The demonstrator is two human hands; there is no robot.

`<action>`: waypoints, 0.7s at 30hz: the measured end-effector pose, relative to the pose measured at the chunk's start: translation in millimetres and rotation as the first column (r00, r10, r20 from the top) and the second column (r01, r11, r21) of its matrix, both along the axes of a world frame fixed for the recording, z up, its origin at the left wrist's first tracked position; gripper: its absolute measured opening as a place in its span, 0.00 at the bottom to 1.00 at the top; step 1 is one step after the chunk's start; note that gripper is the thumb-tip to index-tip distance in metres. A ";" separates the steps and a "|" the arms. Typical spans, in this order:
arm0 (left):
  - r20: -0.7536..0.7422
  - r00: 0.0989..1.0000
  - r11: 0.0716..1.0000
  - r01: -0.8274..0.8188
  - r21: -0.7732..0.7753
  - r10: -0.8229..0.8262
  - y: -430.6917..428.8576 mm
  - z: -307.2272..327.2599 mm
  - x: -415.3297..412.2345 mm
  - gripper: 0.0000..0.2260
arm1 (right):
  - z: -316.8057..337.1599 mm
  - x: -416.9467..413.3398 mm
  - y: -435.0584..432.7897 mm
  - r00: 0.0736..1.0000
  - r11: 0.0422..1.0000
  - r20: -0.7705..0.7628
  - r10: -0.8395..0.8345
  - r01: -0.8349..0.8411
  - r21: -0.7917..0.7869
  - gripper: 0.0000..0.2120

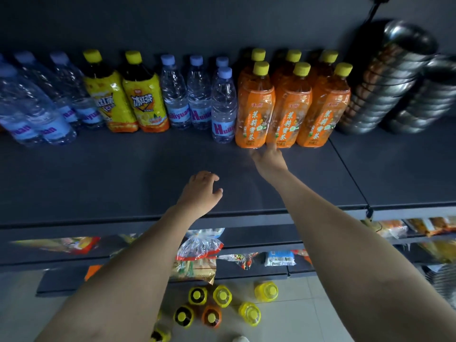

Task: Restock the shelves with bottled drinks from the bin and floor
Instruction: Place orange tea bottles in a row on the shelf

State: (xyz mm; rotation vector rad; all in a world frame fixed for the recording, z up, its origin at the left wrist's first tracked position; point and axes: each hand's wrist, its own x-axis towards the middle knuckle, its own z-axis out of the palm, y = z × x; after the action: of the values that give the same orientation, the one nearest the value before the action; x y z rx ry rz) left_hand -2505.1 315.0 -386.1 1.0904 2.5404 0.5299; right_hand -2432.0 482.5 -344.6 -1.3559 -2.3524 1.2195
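Observation:
On the dark top shelf [123,174] stand rows of bottles: clear water bottles [223,104] with blue caps, two yellow iced-tea bottles [144,99] and several orange jasmine-tea bottles [254,104] with yellow caps. My right hand [267,159] reaches to the foot of the front orange bottles, fingertips touching them, holding nothing. My left hand [201,191] hovers over the bare shelf in front of the water bottles, fingers loosely curled and empty. Several yellow-capped bottles [222,296] stand on the tiled floor below.
Stacks of steel bowls [385,82] fill the shelf's right end. Lower shelves hold snack bags [199,245] and packets [280,258]. A seam [350,174] divides this shelf from the neighbouring one on the right.

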 end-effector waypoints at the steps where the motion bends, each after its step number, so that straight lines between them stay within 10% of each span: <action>1: 0.021 1.000 1.000 0.004 -0.004 -0.004 -7.0 7.4 -1.2 0.17 | 3.8 5.7 -4.3 0.998 0.999 0.040 0.044 -0.044 0.014 0.31; 7: -0.006 1.000 0.999 0.007 -0.051 -0.007 -53.6 55.3 -11.2 0.15 | 48.1 31.4 -40.7 0.867 0.913 0.374 0.330 -0.394 0.106 0.28; 21: -0.226 0.962 0.983 -0.172 -0.068 0.153 -194.2 150.6 7.0 0.10 | 122.9 62.7 -115.7 0.693 0.705 0.493 0.526 -0.680 0.204 0.26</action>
State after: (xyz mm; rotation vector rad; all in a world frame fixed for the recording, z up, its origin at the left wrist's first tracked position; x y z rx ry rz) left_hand -2498.1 120.8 -235.5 0.9618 2.8342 0.3505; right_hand -2369.3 366.7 -221.7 -0.7340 -3.2941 0.5316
